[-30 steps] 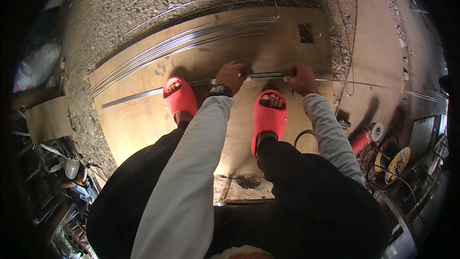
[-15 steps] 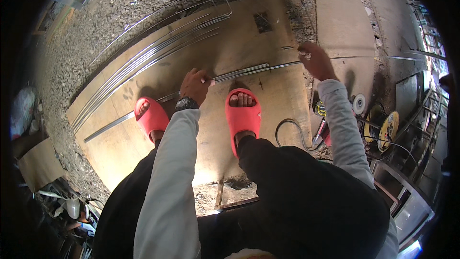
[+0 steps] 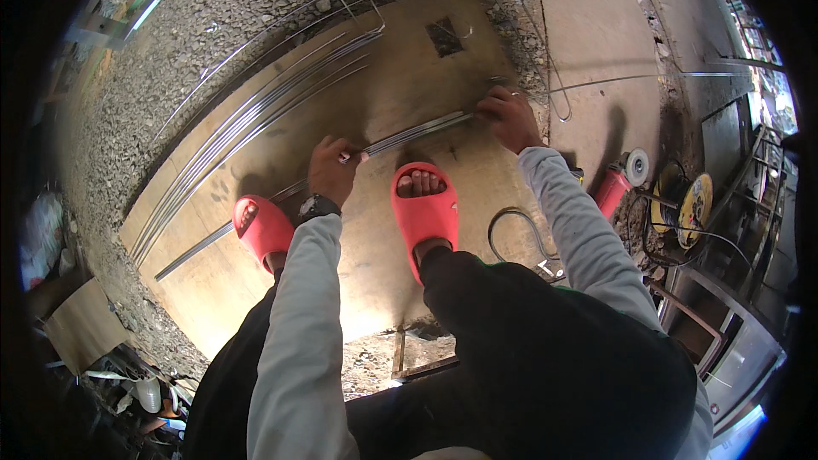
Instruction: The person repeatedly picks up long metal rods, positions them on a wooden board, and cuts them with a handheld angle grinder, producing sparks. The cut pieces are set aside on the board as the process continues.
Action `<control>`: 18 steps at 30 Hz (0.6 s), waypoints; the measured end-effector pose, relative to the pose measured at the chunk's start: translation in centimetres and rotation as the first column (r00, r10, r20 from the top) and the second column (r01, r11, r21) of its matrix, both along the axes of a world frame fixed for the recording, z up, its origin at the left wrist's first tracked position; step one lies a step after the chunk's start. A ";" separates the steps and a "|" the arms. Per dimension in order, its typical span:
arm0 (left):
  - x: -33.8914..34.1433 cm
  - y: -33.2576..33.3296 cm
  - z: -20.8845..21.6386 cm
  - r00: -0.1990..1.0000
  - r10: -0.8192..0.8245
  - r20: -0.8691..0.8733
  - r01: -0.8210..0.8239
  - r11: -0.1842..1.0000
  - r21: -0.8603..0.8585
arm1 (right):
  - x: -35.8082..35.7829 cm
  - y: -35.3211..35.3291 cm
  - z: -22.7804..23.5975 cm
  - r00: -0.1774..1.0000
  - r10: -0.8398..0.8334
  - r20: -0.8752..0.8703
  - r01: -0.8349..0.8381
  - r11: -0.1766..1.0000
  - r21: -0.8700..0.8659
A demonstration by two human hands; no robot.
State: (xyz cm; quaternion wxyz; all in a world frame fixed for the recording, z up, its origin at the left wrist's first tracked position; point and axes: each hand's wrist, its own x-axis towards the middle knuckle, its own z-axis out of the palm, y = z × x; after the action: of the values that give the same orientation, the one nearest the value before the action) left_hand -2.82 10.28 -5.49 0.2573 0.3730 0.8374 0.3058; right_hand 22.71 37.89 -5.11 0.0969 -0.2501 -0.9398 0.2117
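A bundle of thin metal rods [image 3: 417, 133] lies slantwise across the wooden board, passing in front of my red slippers. My left hand [image 3: 332, 169], with a dark watch at the wrist, is closed on the bundle between the two slippers. Near the bundle's right end, my right hand [image 3: 513, 122] is closed with its fingers bent down around a long thin rod [image 3: 601, 83]. This rod runs out to the right beyond the board. The right hand's fingertips are partly hidden. The left red slipper [image 3: 262, 230] stands against the bundle; the right slipper [image 3: 426, 211] is just below it.
More rods [image 3: 247, 136] lie along the far side of the board [image 3: 358, 247], with bent wires beyond. On the right are a red angle grinder [image 3: 613, 187], a yellow cable reel [image 3: 694, 211] and a metal frame [image 3: 724, 332]. A black cable [image 3: 511, 215] curls beside my right foot.
My right hand has moved left along the long rod, closer to the bundle's end. The grinder now shows beside my right sleeve. My left hand keeps its place on the bundle.
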 end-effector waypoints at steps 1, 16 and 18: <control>-0.3 0.0 -0.2 0.999 0.015 0.048 -0.014 1.000 -0.014 | -0.3 -0.2 -0.2 1.000 -0.024 -0.014 0.024 1.000 0.000; 2.7 3.2 1.6 0.996 0.050 -0.067 -0.052 0.998 -0.022 | -0.4 -1.1 -0.1 0.980 -0.200 0.010 0.199 0.970 -0.137; 2.7 3.6 1.2 0.997 0.038 -0.074 -0.039 0.999 -0.022 | -1.0 -0.9 0.3 0.984 -0.180 0.014 0.180 0.969 -0.169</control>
State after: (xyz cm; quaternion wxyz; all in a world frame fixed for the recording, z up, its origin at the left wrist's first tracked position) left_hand -0.11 13.85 -4.30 0.2246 0.3648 0.8567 0.2871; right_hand 21.72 37.03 -4.80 0.0947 -0.3414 -0.8918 0.2813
